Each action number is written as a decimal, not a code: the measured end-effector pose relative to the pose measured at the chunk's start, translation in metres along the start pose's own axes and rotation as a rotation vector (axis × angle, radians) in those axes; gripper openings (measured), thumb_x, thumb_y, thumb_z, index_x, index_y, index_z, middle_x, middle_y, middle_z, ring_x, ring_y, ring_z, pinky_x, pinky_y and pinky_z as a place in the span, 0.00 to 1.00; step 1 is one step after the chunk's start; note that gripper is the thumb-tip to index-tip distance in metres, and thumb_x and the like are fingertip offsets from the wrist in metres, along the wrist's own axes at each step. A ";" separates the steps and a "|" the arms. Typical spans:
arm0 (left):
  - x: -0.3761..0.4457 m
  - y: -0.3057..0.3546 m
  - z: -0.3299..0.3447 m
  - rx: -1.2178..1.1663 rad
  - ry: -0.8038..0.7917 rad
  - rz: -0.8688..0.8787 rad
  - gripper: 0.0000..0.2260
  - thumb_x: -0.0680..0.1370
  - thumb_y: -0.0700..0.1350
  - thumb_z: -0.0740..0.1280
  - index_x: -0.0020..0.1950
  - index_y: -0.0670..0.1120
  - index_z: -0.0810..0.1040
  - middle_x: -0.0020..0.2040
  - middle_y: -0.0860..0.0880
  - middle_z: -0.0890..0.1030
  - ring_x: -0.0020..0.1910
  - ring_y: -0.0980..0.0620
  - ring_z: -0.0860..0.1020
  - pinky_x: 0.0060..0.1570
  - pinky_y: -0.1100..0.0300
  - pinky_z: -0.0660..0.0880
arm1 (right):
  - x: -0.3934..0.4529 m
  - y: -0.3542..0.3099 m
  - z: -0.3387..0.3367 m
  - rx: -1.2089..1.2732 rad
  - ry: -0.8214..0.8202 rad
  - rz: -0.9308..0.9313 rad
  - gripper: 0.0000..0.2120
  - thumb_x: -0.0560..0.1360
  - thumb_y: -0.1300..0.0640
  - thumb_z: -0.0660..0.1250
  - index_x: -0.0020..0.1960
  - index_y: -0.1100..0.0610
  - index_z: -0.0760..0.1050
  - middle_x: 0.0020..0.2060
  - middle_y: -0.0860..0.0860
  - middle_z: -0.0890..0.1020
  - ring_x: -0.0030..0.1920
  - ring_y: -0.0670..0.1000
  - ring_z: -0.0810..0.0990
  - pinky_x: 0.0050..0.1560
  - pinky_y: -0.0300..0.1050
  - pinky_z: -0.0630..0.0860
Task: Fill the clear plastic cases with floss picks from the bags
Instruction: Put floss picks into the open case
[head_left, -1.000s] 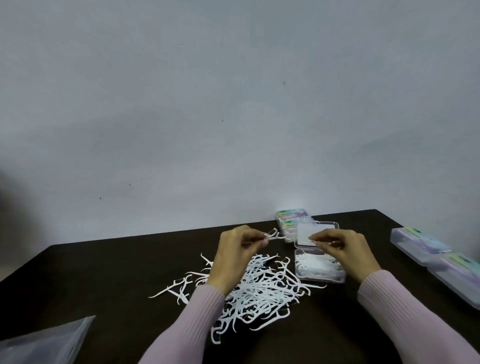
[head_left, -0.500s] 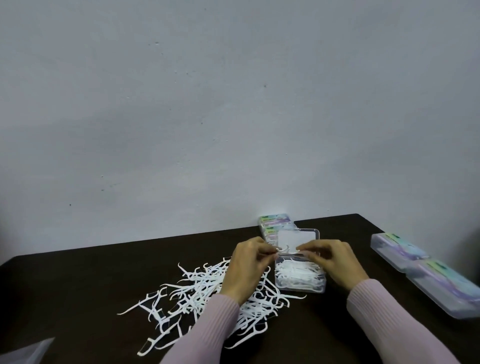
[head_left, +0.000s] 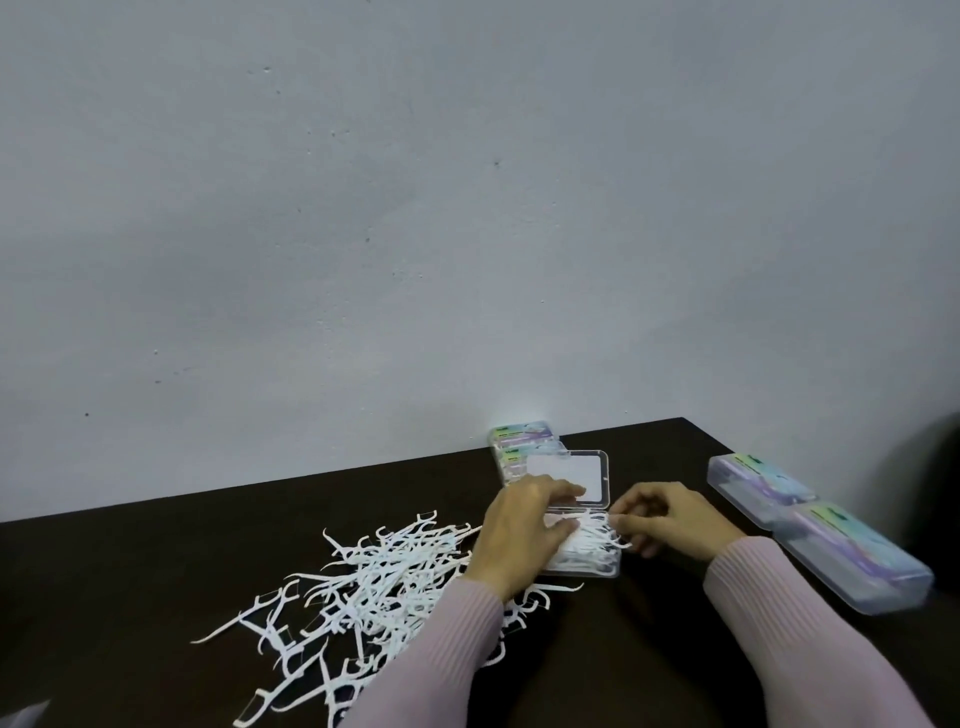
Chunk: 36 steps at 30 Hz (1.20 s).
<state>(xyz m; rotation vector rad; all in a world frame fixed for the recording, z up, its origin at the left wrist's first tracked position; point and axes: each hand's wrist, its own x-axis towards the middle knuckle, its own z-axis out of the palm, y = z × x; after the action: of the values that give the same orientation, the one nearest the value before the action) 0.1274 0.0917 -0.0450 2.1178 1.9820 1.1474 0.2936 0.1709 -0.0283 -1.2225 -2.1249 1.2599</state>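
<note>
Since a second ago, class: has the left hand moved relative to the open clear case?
Yes. The left hand has moved right, from over the loose floss picks onto the open case, meeting the right hand.
</note>
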 end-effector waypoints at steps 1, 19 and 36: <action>0.001 -0.002 -0.002 -0.050 -0.004 -0.007 0.15 0.75 0.46 0.70 0.62 0.51 0.78 0.56 0.55 0.80 0.54 0.61 0.76 0.57 0.63 0.72 | 0.000 -0.001 0.000 0.027 -0.020 0.008 0.05 0.72 0.60 0.69 0.47 0.56 0.75 0.39 0.52 0.81 0.36 0.46 0.80 0.35 0.34 0.76; -0.003 -0.046 -0.028 -0.358 -0.224 -0.244 0.07 0.74 0.42 0.71 0.51 0.51 0.83 0.51 0.52 0.82 0.52 0.54 0.79 0.55 0.59 0.77 | -0.003 -0.001 0.010 -0.208 0.185 -0.180 0.05 0.72 0.59 0.69 0.44 0.49 0.79 0.42 0.44 0.79 0.43 0.41 0.75 0.37 0.29 0.67; 0.000 -0.045 -0.024 -0.283 0.011 -0.291 0.07 0.79 0.42 0.65 0.55 0.49 0.79 0.50 0.53 0.81 0.50 0.58 0.78 0.48 0.68 0.74 | 0.000 0.000 0.014 -0.257 0.288 -0.242 0.07 0.72 0.60 0.69 0.42 0.48 0.78 0.40 0.46 0.80 0.42 0.42 0.76 0.38 0.29 0.69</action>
<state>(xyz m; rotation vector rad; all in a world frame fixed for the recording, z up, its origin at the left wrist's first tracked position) 0.0768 0.0898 -0.0491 1.6309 1.9149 1.2934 0.2845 0.1636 -0.0358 -1.1236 -2.1821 0.6799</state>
